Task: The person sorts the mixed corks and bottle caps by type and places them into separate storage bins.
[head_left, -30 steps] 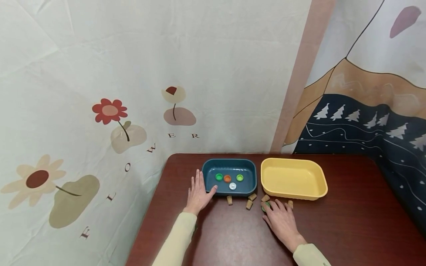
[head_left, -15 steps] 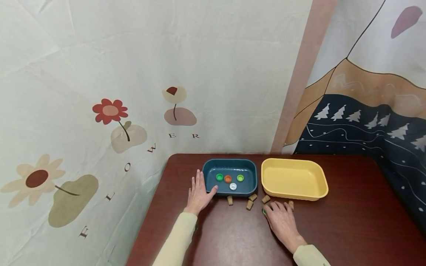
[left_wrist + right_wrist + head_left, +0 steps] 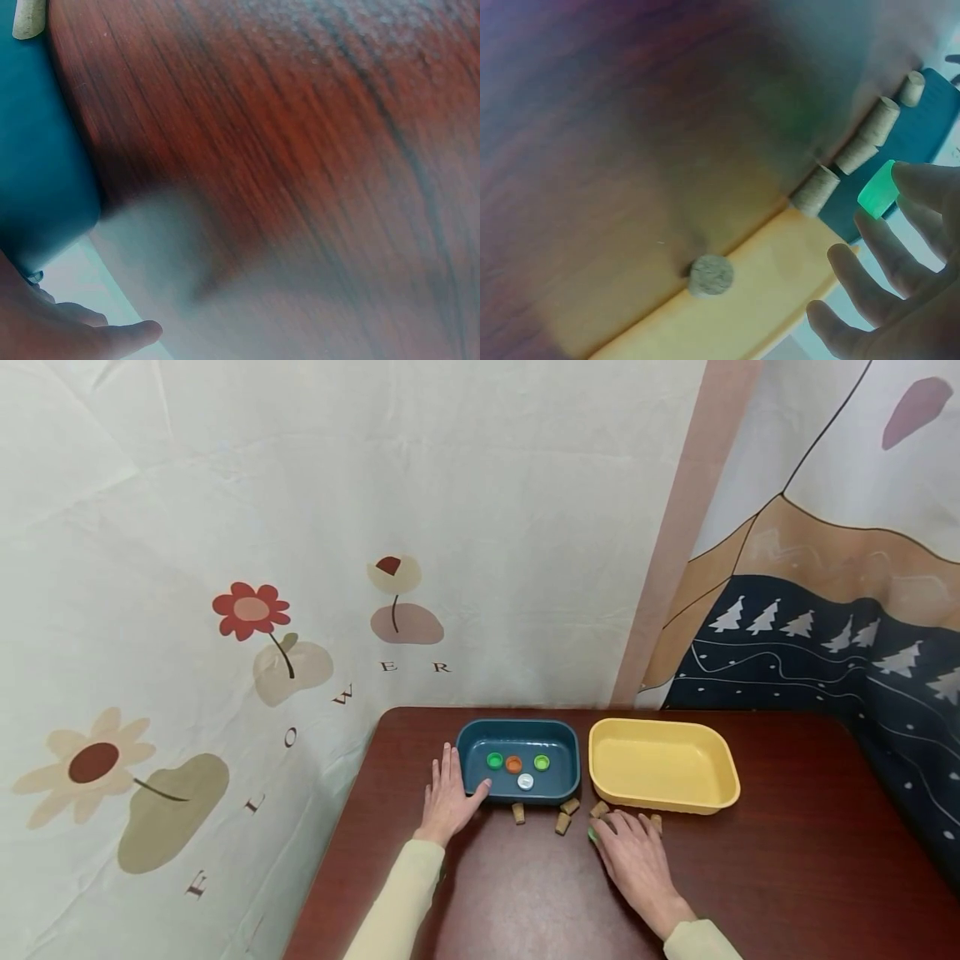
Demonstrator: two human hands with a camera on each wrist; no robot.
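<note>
My left hand [image 3: 447, 799] rests against the left side of a dark blue tray [image 3: 517, 797], fingers straight and thumb at the front rim. Inside that tray lie a green bottle cap [image 3: 495, 761], an orange cap [image 3: 513, 764], a light green cap [image 3: 542, 762] and a white cap [image 3: 526, 782]. In front of the yellow tray [image 3: 660, 804], my right hand [image 3: 636, 862] pinches another green bottle cap [image 3: 879, 190] between thumb and finger. The right wrist view shows it tilted at the fingertips. Only its edge shows in the head view.
Several corks lie on the brown table [image 3: 525, 893] before the trays: one cork [image 3: 518, 813] by the blue tray, a pair near its right corner, one cork [image 3: 599, 809] beside the yellow tray, another cork [image 3: 656, 823] behind my right fingers. A printed cloth hangs behind.
The green cap near my right hand lay in view on the table; now my right fingers pinch it and it is tilted. My left hand has stayed at the blue tray.
</note>
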